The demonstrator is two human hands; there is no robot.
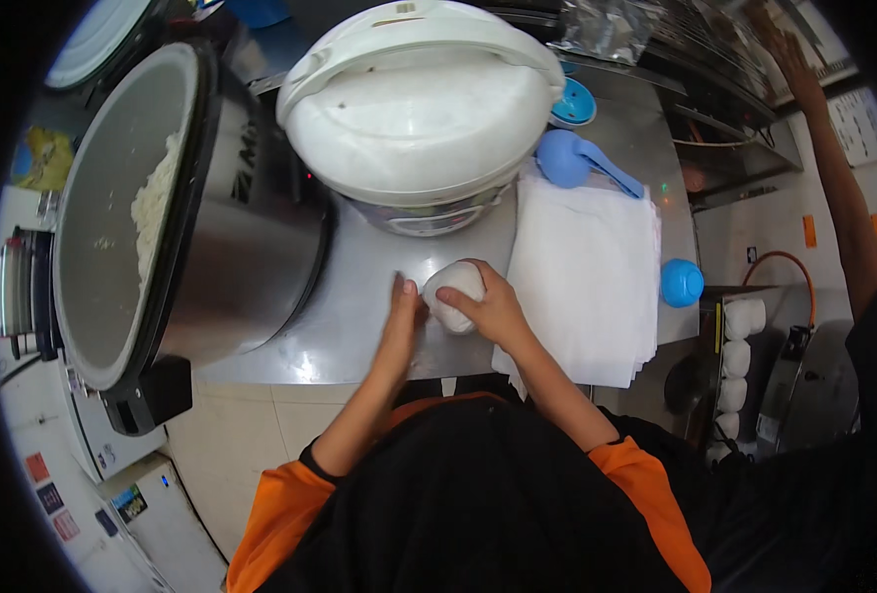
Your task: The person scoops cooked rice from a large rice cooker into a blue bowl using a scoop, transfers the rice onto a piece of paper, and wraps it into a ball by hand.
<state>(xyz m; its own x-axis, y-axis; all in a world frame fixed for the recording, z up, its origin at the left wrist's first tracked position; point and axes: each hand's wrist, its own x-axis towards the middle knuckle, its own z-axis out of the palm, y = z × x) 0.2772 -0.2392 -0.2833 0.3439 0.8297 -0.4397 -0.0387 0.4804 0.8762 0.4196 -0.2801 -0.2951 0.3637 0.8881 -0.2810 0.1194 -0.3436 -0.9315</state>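
Note:
A white, rounded bundle (pixel 455 296), apparently wrapped in thin paper or film, is gripped in my right hand (pixel 492 302), whose thumb lies across its top. My left hand (pixel 406 305) is just left of the bundle, palm turned towards it and fingers extended, slightly blurred; whether it touches the bundle cannot be told. Both hands are above the steel table (pixel 364 326). To the right of my right hand lies a stack of white sheets (pixel 587 274) with a blue scoop (pixel 566 159) on its far edge. What is inside the bundle is hidden.
A large open cooker (pixel 238 274) holding cooked rice (pixel 155 207) stands left. A white-lidded container (pixel 424 126) stands ahead. Blue bowls (pixel 573 102) and an upturned blue cup (pixel 682 282) are on the right. Several white bundles (pixel 736 359) line a lower shelf. Another person's arm (pixel 843 178) reaches up at right.

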